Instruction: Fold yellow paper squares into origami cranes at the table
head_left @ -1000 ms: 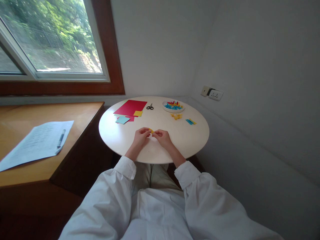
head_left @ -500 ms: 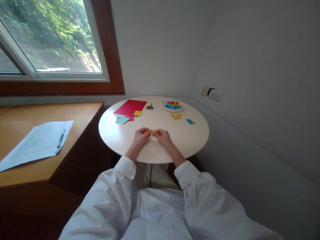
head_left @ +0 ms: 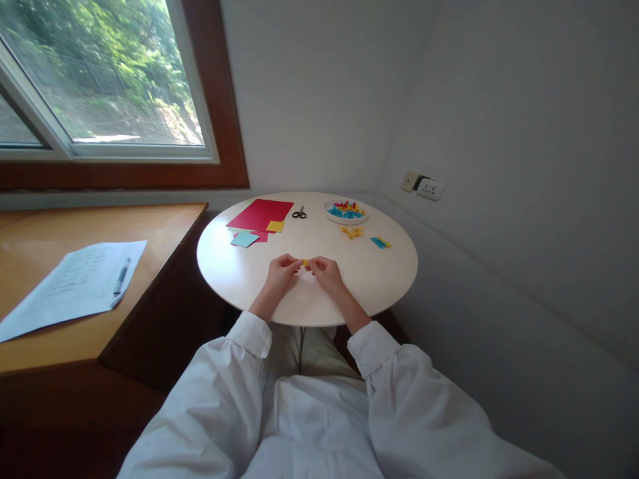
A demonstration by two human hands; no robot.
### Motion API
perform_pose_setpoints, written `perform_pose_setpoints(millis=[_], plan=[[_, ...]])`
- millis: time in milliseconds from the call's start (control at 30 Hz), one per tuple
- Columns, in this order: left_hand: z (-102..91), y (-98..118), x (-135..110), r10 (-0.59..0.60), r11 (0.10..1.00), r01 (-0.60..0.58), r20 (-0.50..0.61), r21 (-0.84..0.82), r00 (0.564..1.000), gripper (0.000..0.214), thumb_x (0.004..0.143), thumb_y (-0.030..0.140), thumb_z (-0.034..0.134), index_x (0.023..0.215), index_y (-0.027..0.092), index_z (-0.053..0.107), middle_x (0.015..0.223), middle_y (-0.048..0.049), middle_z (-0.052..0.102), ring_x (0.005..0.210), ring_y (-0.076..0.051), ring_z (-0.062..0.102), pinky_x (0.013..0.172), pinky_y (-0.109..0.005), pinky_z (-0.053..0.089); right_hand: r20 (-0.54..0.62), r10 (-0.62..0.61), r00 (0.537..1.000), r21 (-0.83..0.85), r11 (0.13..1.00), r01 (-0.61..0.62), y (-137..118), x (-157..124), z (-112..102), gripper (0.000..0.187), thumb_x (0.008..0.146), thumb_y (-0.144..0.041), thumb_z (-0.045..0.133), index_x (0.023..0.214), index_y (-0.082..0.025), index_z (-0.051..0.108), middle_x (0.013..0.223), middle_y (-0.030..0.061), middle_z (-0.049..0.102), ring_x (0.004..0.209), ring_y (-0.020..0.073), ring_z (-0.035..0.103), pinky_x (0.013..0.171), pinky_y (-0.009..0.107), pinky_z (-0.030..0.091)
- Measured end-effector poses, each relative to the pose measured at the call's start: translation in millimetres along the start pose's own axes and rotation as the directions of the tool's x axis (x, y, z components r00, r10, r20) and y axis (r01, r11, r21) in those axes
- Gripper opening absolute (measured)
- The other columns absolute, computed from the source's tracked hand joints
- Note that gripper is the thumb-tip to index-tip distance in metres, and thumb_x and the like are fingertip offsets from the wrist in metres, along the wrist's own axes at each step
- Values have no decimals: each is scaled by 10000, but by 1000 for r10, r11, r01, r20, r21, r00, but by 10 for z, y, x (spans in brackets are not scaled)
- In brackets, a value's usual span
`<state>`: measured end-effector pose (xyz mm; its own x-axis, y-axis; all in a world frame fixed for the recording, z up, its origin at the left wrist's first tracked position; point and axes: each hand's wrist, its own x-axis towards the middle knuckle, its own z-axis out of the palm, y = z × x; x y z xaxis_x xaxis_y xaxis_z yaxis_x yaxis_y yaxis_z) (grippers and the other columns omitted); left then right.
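Over the front half of a round white table, my two hands meet around a small piece of folded yellow paper. My left hand pinches it from the left, and my right hand pinches it from the right. Most of the paper is covered by the fingers, so its exact folded shape cannot be made out. Beyond my right hand lies a small group of yellow folded-paper figures. Farther right are blue and yellow folded paper strips.
A white dish holds several red, yellow and blue folded figures. Black-handled scissors lie near red paper sheets, a yellow square and a light blue square. At left, a wooden desk bears written paper and a pen.
The yellow paper between my fingertips has turned slightly and shows a smaller, more compact patch. My fingers have shifted very little, and everything else stays in place.
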<state>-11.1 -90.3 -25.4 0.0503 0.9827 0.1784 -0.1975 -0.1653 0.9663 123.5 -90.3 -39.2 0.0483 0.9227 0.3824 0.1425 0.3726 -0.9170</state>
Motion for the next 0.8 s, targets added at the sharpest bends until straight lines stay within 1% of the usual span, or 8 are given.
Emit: perform_pose_setpoints(millis=[133, 267, 333, 400, 467, 533, 633, 800], plan=[[1, -2, -16, -5, 1000, 5, 8, 18, 1000, 193, 561, 272, 707, 562, 140, 565, 562, 2, 578, 517, -94, 503, 527, -229, 349, -19, -11, 1000, -16, 1000, 11, -14, -10, -16, 199, 694, -345, 555, 596, -175, 581, 623, 17, 619, 617, 138, 555, 637, 275, 435], [12, 24, -38, 2, 1000, -2, 9, 23, 1000, 183, 572, 278, 703, 601, 136, 591, 605, -14, 606, 555, -106, 531, 558, -238, 373, -18, 13, 1000, -6, 1000, -13, -39, -18, -17, 205, 691, -343, 554, 582, -170, 572, 596, 9, 600, 580, 127, 534, 609, 265, 422], [16, 37, -40, 8, 1000, -8, 19, 15, 1000, 186, 572, 263, 703, 682, 141, 615, 648, -20, 628, 602, -120, 561, 593, -244, 394, -15, 31, 999, 6, 1000, -31, -49, -16, -17, 214, 690, -347, 553, 576, -167, 570, 574, 3, 588, 551, 119, 517, 586, 259, 415], [16, 46, -38, 8, 1000, -9, 50, 7, 999, 275, 566, 244, 706, 816, 152, 633, 683, -23, 647, 641, -136, 583, 618, -254, 407, -10, 43, 999, 17, 999, -43, -59, -12, -19, 226, 689, -352, 552, 561, -166, 563, 553, -3, 576, 533, 113, 503, 569, 252, 409], [16, 49, -34, 10, 1000, -10, 81, 5, 997, 343, 555, 230, 711, 881, 152, 638, 717, -35, 660, 666, -147, 594, 637, -264, 416, -2, 48, 999, 24, 999, -48, -67, -10, -23, 237, 689, -356, 552, 548, -167, 560, 544, -7, 570, 532, 111, 502, 565, 247, 407], [17, 50, -32, 14, 1000, -15, 93, 7, 996, 310, 546, 225, 715, 837, 140, 653, 740, -48, 662, 680, -151, 594, 657, -271, 421, 7, 49, 999, 27, 998, -49, -66, -10, -25, 244, 689, -362, 557, 543, -167, 562, 543, -9, 568, 538, 110, 505, 569, 245, 409], [24, 55, -38, 17, 1000, -18, 70, 10, 997, 244, 542, 227, 714, 761, 134, 661, 744, -53, 661, 679, -147, 588, 668, -273, 422, 6, 49, 999, 23, 999, -49, -40, -3, -17, 252, 684, -381, 568, 547, -169, 557, 552, -9, 570, 551, 113, 511, 570, 245, 412], [32, 61, -45, 10, 1000, -11, 16, 27, 1000, 243, 541, 251, 720, 751, 139, 669, 731, -57, 661, 655, -140, 569, 634, -268, 414, -57, 45, 997, 15, 999, -44, 15, 21, 0, 239, 665, -411, 596, 636, -182, 533, 639, -3, 593, 616, 125, 535, 580, 248, 437]])
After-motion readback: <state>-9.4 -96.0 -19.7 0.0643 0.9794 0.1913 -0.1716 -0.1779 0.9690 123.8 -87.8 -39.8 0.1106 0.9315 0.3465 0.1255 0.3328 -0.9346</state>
